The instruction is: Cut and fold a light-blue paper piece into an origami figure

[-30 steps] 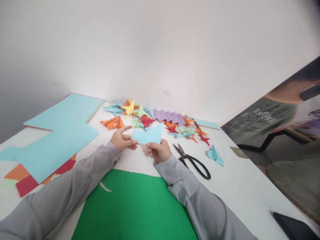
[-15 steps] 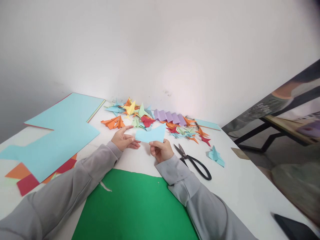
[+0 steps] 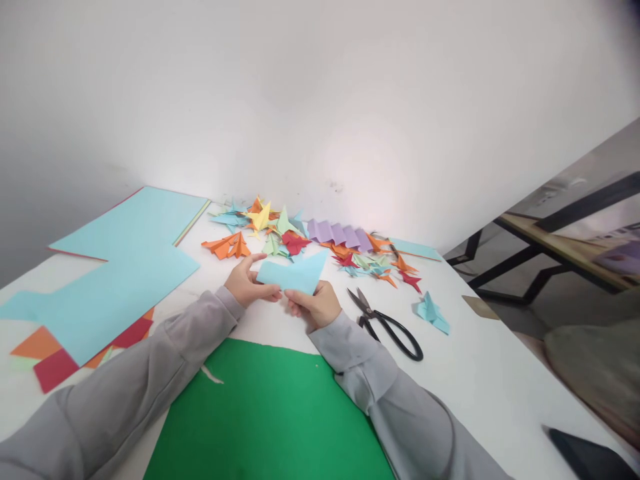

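Note:
A small light-blue sheet of paper [image 3: 295, 272] is held up between both hands, above the table and just beyond the green mat. My right hand [image 3: 320, 305] pinches its lower edge between thumb and fingers. At the paper's left end, my left hand [image 3: 250, 282] has its thumb along the lower edge and fingers behind it. The sheet bends, with one pointed corner rising at the right. Black-handled scissors [image 3: 385, 323] lie partly open to the right of my right hand.
Folded paper shapes [image 3: 260, 217] in several colours and a purple pleated strip [image 3: 340, 235] lie along the wall. Large light-blue sheets [image 3: 145, 213] and coloured pieces [image 3: 55, 370] are at left. A blue folded shape [image 3: 431, 313] and a dark flat object [image 3: 585, 453] lie at right.
The blue paper has shifted slightly left and now bends more. My left thumb has closed onto its left end. At far right, a person's arm has gone from view.

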`<state>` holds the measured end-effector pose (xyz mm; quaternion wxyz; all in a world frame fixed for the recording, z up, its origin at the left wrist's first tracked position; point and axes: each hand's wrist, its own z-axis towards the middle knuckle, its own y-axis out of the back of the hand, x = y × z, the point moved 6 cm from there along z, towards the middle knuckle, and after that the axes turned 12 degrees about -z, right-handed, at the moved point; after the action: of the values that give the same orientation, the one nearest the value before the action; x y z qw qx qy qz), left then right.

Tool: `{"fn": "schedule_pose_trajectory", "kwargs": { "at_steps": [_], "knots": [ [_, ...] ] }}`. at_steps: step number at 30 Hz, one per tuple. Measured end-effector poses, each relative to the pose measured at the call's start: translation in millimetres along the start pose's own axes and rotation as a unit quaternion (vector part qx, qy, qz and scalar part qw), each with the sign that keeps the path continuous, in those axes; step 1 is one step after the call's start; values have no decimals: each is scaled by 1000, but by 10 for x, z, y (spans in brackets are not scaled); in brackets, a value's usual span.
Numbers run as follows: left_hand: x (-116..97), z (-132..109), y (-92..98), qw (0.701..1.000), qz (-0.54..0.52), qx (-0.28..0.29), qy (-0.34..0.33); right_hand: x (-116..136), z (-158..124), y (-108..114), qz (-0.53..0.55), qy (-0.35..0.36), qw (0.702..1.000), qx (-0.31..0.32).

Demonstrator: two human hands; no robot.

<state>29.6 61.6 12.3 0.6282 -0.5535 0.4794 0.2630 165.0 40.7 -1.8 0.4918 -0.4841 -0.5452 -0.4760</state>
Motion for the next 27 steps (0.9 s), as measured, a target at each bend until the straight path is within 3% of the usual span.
{"fn": "schedule_pose_trajectory", "kwargs": {
  "at_steps": [6, 18, 27],
  "knots": [
    [20, -11, -28, 998, 53, 2, -23, 31, -15, -29, -46, 19, 999, 22],
    [13, 16, 43, 998, -56, -7, 15, -38, 23, 52, 74, -35, 996, -34],
    [-49, 54, 136, 996, -69, -43, -23, -65, 53, 151, 144, -35, 985, -89]
  ]
}}
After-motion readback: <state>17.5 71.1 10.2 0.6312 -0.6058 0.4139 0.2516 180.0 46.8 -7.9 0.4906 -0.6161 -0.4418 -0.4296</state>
